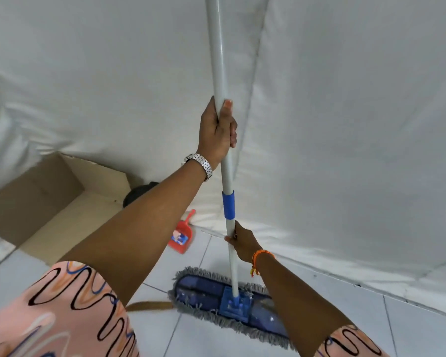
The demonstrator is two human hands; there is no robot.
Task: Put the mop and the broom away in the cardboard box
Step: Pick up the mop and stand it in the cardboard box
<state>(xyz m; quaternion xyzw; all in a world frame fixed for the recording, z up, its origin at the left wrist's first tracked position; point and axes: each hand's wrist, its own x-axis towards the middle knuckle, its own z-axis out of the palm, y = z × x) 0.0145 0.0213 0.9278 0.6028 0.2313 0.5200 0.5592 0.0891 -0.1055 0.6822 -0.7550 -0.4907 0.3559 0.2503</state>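
Note:
I hold a flat mop upright in front of me. Its white handle (220,60) has a blue collar, and its blue head with grey fringe (224,302) rests flat on the tiled floor. My left hand (218,130) is closed around the handle high up. My right hand (242,242) grips the handle just below the blue collar. The open cardboard box (36,202) lies to the left against the white sheet wall, its inside looking bare. A brown stick-like end (150,305) shows under my left arm; I cannot tell whether it is the broom.
A red dustpan (182,234) lies on the floor between the box and the mop. A dark round object (137,194) sits behind the box's right end. White fabric sheeting (345,124) covers the wall ahead. White floor tiles (204,341) stretch toward me.

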